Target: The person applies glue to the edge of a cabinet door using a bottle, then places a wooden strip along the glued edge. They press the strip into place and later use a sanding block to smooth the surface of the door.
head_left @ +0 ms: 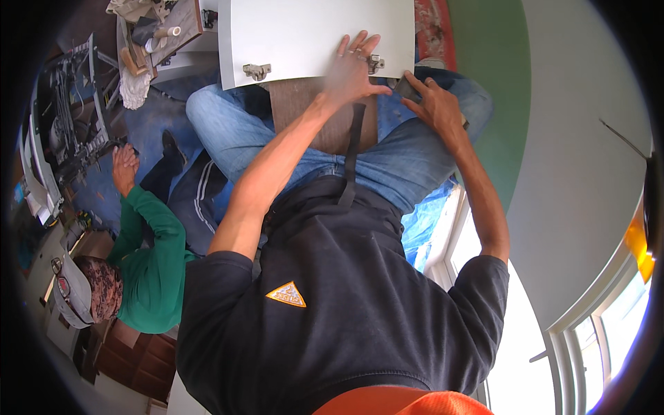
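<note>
A white cabinet door [315, 38] lies across my knees, with one metal hinge [256, 71] near its left corner and another metal hinge [375, 64] near its right corner. My left hand [351, 72] is spread on the door beside the right hinge, its fingers apart and thumb stretched toward the right. Part of that hand is blurred. At the door's near right corner, my right hand [438, 107] grips a small dark grey block [408, 90]. The fingers partly cover the block, so its exact kind does not show.
A brown board [297, 114] stands between my thighs under the door. On the left sits another person in a green sleeve [158, 221], hands together. Tools and rolls lie on a wooden surface [181, 24] at the upper left. A green and grey wall [498, 90] rises close on my right.
</note>
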A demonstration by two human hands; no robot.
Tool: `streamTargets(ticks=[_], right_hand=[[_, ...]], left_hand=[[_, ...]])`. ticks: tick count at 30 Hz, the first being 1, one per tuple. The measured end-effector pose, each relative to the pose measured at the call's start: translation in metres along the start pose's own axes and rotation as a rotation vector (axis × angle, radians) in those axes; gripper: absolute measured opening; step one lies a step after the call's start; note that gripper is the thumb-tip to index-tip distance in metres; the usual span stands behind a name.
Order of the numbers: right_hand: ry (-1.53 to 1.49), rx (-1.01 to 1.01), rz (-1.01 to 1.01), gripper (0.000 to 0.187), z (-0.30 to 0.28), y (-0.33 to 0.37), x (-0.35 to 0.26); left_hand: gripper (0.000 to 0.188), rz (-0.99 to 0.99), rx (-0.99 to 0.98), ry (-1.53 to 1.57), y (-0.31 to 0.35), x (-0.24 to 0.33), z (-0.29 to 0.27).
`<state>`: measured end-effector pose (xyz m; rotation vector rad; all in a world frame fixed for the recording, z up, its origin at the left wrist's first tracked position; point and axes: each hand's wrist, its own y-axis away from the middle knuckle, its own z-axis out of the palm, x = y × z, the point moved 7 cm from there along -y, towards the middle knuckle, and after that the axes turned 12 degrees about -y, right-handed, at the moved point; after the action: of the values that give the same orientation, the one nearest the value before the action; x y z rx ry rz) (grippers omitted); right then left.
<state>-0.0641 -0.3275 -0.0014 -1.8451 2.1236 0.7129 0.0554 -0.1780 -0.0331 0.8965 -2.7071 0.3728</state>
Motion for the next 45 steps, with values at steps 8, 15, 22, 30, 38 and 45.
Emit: streamTargets(ticks=[8,15,22,30,38,45], right_hand=[[0.015,-0.066,0.04,0.064,0.004,0.0,0.003],[-0.018,-0.046,0.029,0.064,0.006,0.0,0.005],[-0.013,-0.047,0.042,0.064,0.006,-0.002,0.006],[0.026,-0.035,0.046,0.064,0.005,-0.002,0.002],[0.01,-0.041,0.013,0.064,0.004,0.001,0.002],[0.003,-0.039,0.026,0.065,0.005,-0.004,0.003]], left_hand=[[0.11,-0.006,-0.052,-0.085,0.0,0.001,0.006],[0.107,-0.022,-0.061,-0.109,0.0,0.001,0.009],[0.106,-0.031,0.026,-0.077,0.001,0.0,0.008],[0.085,-0.013,-0.04,-0.096,0.0,0.0,0.007],[0.091,-0.016,0.017,-0.101,0.002,0.002,0.008],[0.092,-0.036,0.026,-0.077,0.001,-0.001,0.012]])
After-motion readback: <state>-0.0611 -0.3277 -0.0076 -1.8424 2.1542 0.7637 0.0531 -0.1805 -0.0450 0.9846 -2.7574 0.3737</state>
